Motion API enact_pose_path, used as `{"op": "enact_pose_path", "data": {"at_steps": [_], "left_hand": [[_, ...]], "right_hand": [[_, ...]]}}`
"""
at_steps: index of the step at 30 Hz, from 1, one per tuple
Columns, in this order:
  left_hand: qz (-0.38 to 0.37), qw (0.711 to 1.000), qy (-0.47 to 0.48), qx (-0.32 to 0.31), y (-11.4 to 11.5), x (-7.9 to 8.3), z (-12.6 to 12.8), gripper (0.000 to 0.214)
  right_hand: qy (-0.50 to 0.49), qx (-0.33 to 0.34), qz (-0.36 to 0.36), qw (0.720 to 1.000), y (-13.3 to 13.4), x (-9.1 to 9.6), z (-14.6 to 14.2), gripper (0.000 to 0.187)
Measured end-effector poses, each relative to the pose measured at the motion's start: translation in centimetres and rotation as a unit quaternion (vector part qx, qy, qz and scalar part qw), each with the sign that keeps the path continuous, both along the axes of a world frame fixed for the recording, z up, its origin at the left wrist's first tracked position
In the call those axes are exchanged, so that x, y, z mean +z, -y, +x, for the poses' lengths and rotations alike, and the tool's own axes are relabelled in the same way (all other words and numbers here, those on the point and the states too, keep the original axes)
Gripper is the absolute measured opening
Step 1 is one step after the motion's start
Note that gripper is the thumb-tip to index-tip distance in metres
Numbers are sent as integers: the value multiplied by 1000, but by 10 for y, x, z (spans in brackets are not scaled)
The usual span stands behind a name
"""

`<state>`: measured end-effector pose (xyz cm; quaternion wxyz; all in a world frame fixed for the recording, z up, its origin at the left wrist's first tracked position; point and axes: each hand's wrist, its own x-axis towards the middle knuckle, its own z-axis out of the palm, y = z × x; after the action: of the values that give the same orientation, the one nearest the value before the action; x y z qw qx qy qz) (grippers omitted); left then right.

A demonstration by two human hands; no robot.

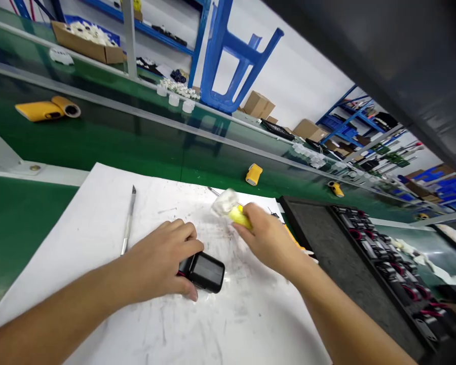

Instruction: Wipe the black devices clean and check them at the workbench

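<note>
My left hand (163, 258) is closed around a black rectangular housing (208, 271) that rests on the white sheet (137, 324). A bit of red shows at the housing's side, beneath my fingers. To the right and farther up, my right hand (268, 235) pinches a yellow piece (240, 217) with a white, cloth-like wad (225, 202) at its far end. The wad is blurred, and its exact kind cannot be made out. Left of my left hand lies a craft knife (129, 218), blade pointing away. A thin metal rod (213, 191) lies partly hidden behind the wad.
At right, a black tray (311, 228) holds several black parts with red wires (387, 263). Yellow housings (41, 110) lie on the green conveyor (155, 157), another yellow piece (254, 174) nearer. A metal rail (167, 129) runs behind. A dark panel (403, 61) overhangs the upper right.
</note>
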<state>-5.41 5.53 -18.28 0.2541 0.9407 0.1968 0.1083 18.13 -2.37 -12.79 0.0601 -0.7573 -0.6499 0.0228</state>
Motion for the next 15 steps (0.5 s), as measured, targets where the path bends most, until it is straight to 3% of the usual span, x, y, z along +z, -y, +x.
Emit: {"op": "enact_pose_path", "data": {"at_steps": [4,7,10,15], "left_hand": [[-21,1000,-15,-12,-4,3,0,57],[-22,999,-21,-42,-8,7,2,61],[-2,997,-29,-73,-10,8,4,63],[6,996,-51,-76,-11,11,7,52]], "right_hand": [[-95,39,73,992,26,34,-2,23],[-101,92,-25,990,43,43,-7,21],[-51,118,-122,984,60,30,-11,24],[-4,180,-75,981,79,3,-11,19]]}}
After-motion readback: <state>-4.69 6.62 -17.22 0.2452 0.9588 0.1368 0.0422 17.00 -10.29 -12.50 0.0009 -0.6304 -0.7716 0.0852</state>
